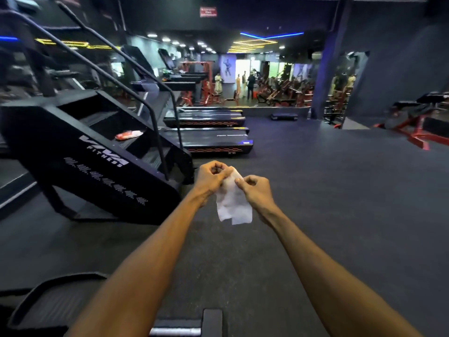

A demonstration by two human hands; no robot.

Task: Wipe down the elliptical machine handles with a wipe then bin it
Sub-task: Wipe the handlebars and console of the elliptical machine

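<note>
**Wipe being opened out, handles not yet reached**

Black machine frame (211,322) sits nearest, bottom edge. Beyond it, left hand (210,177) and right hand (255,190) each pinch the thin white wipe (232,203) in their fingers, spreading it mid-air. Next: carry it to the handles. No bin visible.

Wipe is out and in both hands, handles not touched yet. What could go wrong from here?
1. The wipe is pinched only at its top edge by the left hand and right hand, hanging loose; it could slip to the floor and pick up dirt.
2. The wipe packet lies open-looking on the stair machine step and may get forgotten.
</note>
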